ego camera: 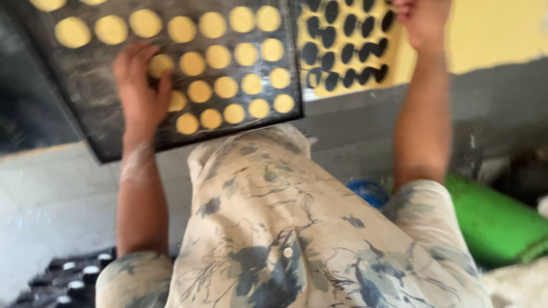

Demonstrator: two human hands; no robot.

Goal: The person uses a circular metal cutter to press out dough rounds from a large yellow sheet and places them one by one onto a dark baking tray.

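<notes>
1. My left hand [140, 85]: fingers spread, thumb and index either side of one yellow dough disc [161, 64] on the dark baking tray [103, 122]. Looks like a pinch; blur makes it hard to confirm a grip.
2. My right hand [423, 20]: at the top edge of the sheet of rolled dough [491, 28], partly cut off. Can't tell finger state.
3. Tray contents: rows of round yellow discs, filling it toward its right edge and near right corner. Near left corner bare.
4. Dough sheet, right of the tray: yellow, punched with rows of round holes [342, 40], dark surface showing through.
5. Surface: grey worktop [365, 120] under both.
6. Around: green cylinder [496, 219] lower right, blue round item [368, 191] beside it, dark bottles with pale caps [74, 276] lower left.
</notes>
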